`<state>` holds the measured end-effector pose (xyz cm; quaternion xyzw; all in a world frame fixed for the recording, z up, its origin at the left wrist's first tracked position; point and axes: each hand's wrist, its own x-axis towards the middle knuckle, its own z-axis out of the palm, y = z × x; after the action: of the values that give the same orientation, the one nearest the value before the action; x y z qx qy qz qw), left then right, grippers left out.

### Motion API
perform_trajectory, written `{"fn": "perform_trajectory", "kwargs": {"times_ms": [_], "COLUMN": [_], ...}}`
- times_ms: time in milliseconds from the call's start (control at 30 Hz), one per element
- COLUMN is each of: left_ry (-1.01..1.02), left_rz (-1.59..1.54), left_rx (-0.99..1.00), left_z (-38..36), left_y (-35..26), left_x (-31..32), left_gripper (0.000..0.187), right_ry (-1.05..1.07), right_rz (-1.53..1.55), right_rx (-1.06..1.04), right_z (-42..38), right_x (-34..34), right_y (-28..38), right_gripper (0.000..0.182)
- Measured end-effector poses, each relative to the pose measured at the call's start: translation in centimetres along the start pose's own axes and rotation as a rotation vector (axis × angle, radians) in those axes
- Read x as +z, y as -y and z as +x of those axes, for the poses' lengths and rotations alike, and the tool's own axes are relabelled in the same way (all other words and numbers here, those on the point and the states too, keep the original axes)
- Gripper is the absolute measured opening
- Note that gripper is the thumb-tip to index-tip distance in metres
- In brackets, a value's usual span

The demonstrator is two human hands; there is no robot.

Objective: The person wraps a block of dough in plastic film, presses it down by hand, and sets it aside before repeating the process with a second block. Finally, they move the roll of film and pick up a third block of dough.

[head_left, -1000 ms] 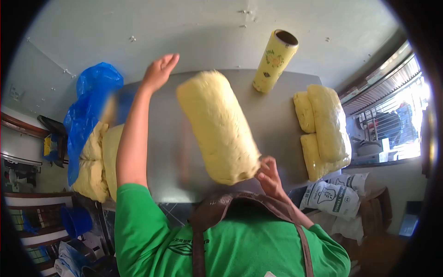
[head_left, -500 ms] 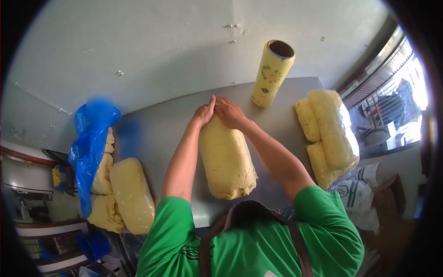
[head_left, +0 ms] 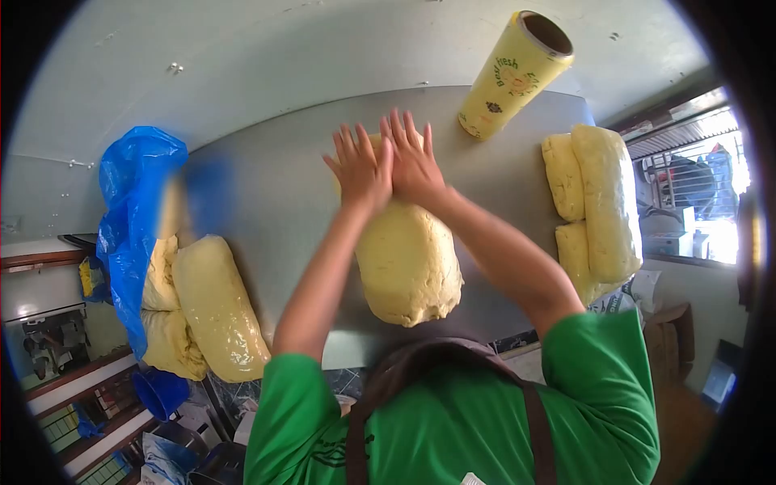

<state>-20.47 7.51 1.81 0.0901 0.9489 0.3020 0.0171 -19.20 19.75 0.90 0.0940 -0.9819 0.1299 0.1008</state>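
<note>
A thick log of pale yellow dough [head_left: 408, 263] lies lengthwise in front of me on the metal table, its near end cracked and rough. My left hand [head_left: 361, 171] rests flat on its far part with fingers spread. Beside it, my right hand [head_left: 414, 162] also lies flat there, the two thumbs close together. The dough under my palms is hidden; a little shows past the fingers. Behind and to the right of my hands stands a yellow roll of plastic wrap [head_left: 513, 81], upright and leaning to the right in view.
Wrapped dough logs [head_left: 605, 206] are stacked at the table's right edge. At the left lie more dough pieces, one wrapped log [head_left: 218, 307] among them, with a blue plastic sheet [head_left: 133, 234] draped over some. The metal table [head_left: 283, 162] meets a pale wall behind.
Both hands have gone from cupping the far end of the dough to lying flat on top with fingers spread. The far part looks pressed lower. The view has shifted.
</note>
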Motion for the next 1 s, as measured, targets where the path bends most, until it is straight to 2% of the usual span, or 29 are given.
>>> {"fn": "perform_trajectory", "kwargs": {"times_ms": [33, 67, 100, 167, 267, 367, 500, 533, 567, 633, 700, 767, 800, 867, 900, 967, 1000], "left_ry": [0.007, 0.019, 0.005, -0.012, -0.053, -0.067, -0.084, -0.056, -0.077, -0.057, -0.062, -0.128, -0.099, -0.041, -0.235, -0.088, -0.107], "left_rz": [-0.023, -0.045, -0.04, -0.035, 0.064, 0.058, 0.116, 0.471, 0.323, 0.029, -0.109, -0.312, -0.371, -0.496, -0.579, -0.822, -0.852], "left_rx": [0.096, 0.189, 0.172, 0.135, 0.056, 0.038, -0.126, 0.003, 0.009, -0.018, -0.036, -0.028, -0.131, -0.352, -0.283, -0.275, -0.303], "left_z": [-4.4, -8.0, -8.9, -10.0, -5.6, -3.7, -8.8, -11.6, -10.4, -11.7, -11.3, -10.6, -10.3, -9.4, -8.9, -7.9, -7.3], "left_y": [-1.0, -1.6, -1.7, -1.6, -0.5, 0.5, -1.6, 0.6, 0.2, -0.8, -0.4, 2.1, 3.7, 7.2, 8.4, 9.7, 10.3], "left_x": [-0.6, -0.6, -0.3, 0.5, 1.0, 1.4, 0.3, 3.3, 2.9, 1.9, 0.8, 0.8, -0.3, -2.1, -0.9, -0.8, -0.5], "left_gripper": [0.083, 0.085, 0.085, 0.086, 0.081, 0.077, 0.077, 0.083, 0.083, 0.083, 0.076, 0.067, 0.06, 0.048, 0.032, 0.032, 0.031], "right_ry": [0.088, 0.29, 0.311, 0.249, 0.176, 0.225, 0.255, 0.286, 0.319, 0.257, 0.272, 0.222, 0.212, 0.166, 0.152, 0.135, 0.133], "right_rz": [-0.006, 0.295, 0.237, 0.162, -0.045, -0.184, 0.008, 0.095, 0.181, -0.006, -0.121, 0.157, 0.303, 0.271, 0.259, 0.311, 0.318], "right_rx": [-0.077, -0.054, 0.029, 0.013, -0.007, -0.02, -0.035, -0.035, -0.034, -0.05, -0.099, -0.037, -0.005, 0.01, 0.015, -0.005, -0.012], "right_z": [-3.0, -6.4, -8.0, -7.4, -3.6, -1.8, -6.6, -10.3, -12.0, -11.0, -10.3, -10.5, -11.5, -13.0, -13.6, -13.5, -13.3], "right_x": [-1.8, -3.0, -3.6, -2.7, -1.4, -1.3, -1.4, -2.4, -2.9, -4.3, -4.0, -3.6, -3.5, -4.1, -4.2, -4.5, -4.6], "right_y": [1.1, 1.6, 1.9, 2.2, 2.0, 2.1, 2.1, 2.5, 2.6, 3.5, 3.4, 2.6, 2.4, 2.6, 2.7, 2.5, 2.4], "right_gripper": [0.072, 0.074, 0.075, 0.076, 0.077, 0.077, 0.075, 0.074, 0.074, 0.068, 0.065, 0.063, 0.063, 0.061, 0.06, 0.057, 0.057]}}
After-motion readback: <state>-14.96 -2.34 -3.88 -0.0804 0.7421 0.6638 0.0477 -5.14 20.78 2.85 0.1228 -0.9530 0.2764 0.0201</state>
